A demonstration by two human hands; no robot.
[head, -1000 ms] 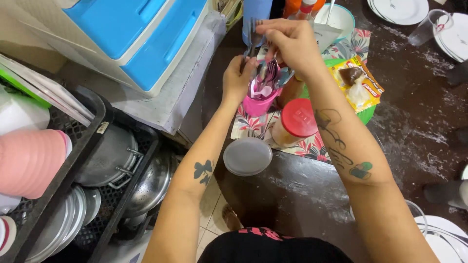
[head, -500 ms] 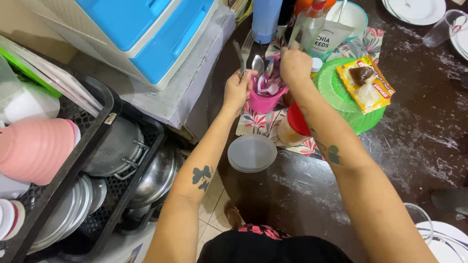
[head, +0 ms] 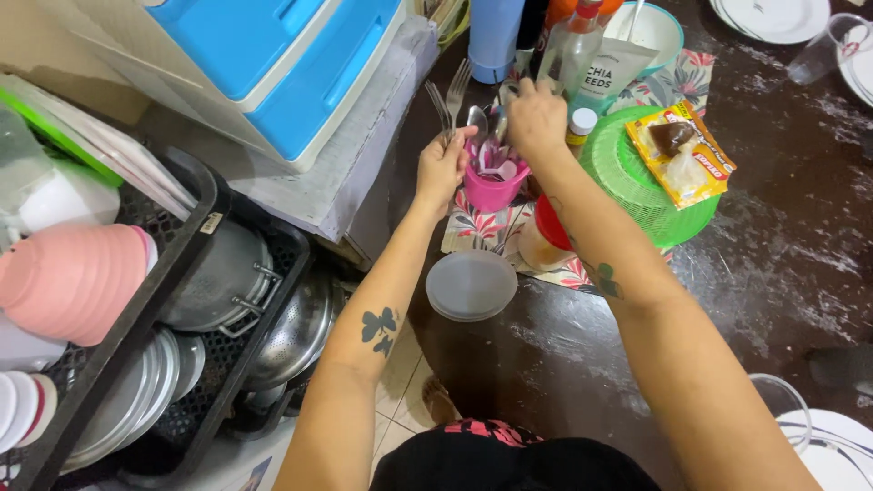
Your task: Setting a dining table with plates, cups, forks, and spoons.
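The left hand (head: 443,166) is closed around the handles of two metal forks (head: 447,98), whose tines stand up and away from it, toward the blue drawer unit (head: 291,64) on its far left. The right hand (head: 536,118) is curled over the pink cutlery cup (head: 496,186) just beside the left hand; its fingers seem pinched on something among the spoons (head: 480,123) in the cup, though the view does not show what, so I cannot tell whether it grips a piece.

The forks look stiff, light and smooth, likely slick if wet; holding them low on the handles, as the left hand does, keeps the tines clear of the fingers. The cup is light plastic and top-heavy with cutlery, so it would tip easily if a piece is dragged sideways; steadying its wall would help.

Room is tight. Beyond the right hand stand bottles (head: 573,50) and a blue tumbler (head: 496,36), close enough to knock. To its right a green basket (head: 637,182) carries a yellow packet (head: 687,150). Nearer the body than the hands sit a red-lidded jar (head: 546,238) and a round grey lid (head: 471,285) near the edge of the dark tabletop (head: 773,264), which has open space farther right. Below the left arm a black crate (head: 182,345) holds steel pots.
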